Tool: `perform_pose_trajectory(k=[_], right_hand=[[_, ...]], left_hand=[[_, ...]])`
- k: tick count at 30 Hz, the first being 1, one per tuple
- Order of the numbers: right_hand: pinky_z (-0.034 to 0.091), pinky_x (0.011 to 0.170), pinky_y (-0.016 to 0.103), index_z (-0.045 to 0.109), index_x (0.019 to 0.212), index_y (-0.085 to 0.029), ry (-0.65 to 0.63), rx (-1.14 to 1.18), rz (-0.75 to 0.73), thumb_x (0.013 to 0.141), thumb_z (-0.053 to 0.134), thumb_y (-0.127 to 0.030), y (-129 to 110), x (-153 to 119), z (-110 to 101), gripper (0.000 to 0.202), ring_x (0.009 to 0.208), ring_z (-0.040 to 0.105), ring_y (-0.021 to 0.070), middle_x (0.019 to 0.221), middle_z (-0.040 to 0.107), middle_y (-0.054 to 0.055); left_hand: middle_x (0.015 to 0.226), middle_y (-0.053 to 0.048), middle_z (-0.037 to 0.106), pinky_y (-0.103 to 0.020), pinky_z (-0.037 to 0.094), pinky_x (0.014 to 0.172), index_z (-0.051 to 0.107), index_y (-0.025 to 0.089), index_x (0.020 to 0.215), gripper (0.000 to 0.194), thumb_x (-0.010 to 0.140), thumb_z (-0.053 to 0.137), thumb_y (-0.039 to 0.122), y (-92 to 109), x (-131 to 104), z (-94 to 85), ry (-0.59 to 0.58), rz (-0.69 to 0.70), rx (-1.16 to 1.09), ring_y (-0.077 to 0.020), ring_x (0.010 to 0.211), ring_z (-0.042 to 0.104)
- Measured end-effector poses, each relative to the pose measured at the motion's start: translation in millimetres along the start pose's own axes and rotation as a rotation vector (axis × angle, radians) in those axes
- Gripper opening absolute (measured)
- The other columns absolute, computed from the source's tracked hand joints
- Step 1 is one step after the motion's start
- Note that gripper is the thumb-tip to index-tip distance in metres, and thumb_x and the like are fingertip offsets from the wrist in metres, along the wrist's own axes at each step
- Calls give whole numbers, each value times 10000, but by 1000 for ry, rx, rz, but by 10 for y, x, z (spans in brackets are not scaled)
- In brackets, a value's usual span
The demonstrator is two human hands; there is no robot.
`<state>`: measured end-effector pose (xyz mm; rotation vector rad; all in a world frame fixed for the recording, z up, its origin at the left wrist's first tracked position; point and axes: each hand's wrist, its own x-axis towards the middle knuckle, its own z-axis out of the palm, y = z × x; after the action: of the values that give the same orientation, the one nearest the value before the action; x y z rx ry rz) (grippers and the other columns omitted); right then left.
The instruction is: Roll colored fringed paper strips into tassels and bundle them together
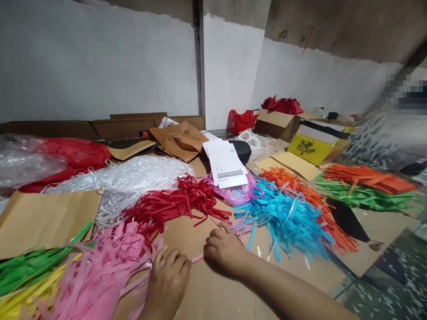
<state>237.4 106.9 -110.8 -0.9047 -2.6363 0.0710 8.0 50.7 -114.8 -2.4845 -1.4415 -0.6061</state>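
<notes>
The pink strip runs over the brown cardboard between my left hand, whose grip I can't tell, and my right hand, set apart and curled around the strip, maybe to keep it straight.

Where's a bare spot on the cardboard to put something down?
There's bare cardboard between the left hand and right arm, just below the pink strip. A smaller bare patch on the right lies between the green strips and black piece. It's crowded on the left, with pink strips and yellow strips.
</notes>
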Motion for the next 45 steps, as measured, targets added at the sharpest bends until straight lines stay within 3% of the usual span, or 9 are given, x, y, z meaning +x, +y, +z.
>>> perform_pose_trajectory(k=[7,16,22,24,29,33,38,42,45], right_hand=[[330,892,362,740,855,-231,-11,284,251,875,737,-245,141,-40,-86,25,988,582,201,1005,715,13],[328,784,346,720,785,-186,-24,284,437,763,724,-124,46,80,-75,66,873,582,203,855,706,21],[290,890,425,716,849,-245,-28,141,150,969,612,-235,47,39,-135,158,971,553,213,909,751,-5],[278,943,459,696,859,-219,-14,-24,2,1015,555,-237,37,51,-124,211,955,534,220,839,738,12],[242,1088,513,692,923,-152,15,-210,-134,1019,486,-146,-4,99,-56,228,906,531,225,859,702,58],[327,1055,489,728,942,-184,17,26,-32,995,566,-247,-51,110,-271,182,967,563,240,906,716,78],[480,779,317,754,865,-152,-138,746,201,969,584,-525,-186,180,-870,423,809,607,182,840,704,60],[442,596,222,737,734,-136,-415,1439,404,593,883,-613,-432,172,-1149,519,610,544,96,716,668,1],[391,512,204,740,720,-131,-287,1668,545,471,962,-521,-742,23,-1107,514,532,508,72,666,651,-6]], left_hand=[[864,51,761,-415,373,873,722,309,791,156,894,664,411,-255,-50,94,-203,-289,-249,-224,912,671],[850,24,736,-421,398,860,717,292,826,118,871,613,321,-228,10,147,-254,-343,-254,-220,887,660],[818,51,716,-560,277,1007,745,407,977,323,870,567,160,-145,41,3,-182,-83,-133,-227,903,645],[866,35,719,-604,214,1062,736,347,969,324,820,572,111,-36,73,-37,-74,26,-56,-251,944,629],[742,29,701,-514,186,1155,706,243,789,263,900,509,108,165,160,49,199,23,-88,-200,852,604],[700,41,679,-435,168,1185,706,246,797,419,993,359,114,161,202,-85,289,70,-84,-161,767,597],[837,10,747,-425,163,1222,718,206,948,442,1044,289,163,303,284,-775,375,247,-115,-144,860,644],[816,18,787,-365,106,1254,735,207,906,412,1066,358,256,422,259,-1142,511,343,-109,-113,864,677],[826,56,797,-368,137,1265,744,280,919,389,1063,392,358,433,45,-1179,475,252,-197,-105,845,707]])
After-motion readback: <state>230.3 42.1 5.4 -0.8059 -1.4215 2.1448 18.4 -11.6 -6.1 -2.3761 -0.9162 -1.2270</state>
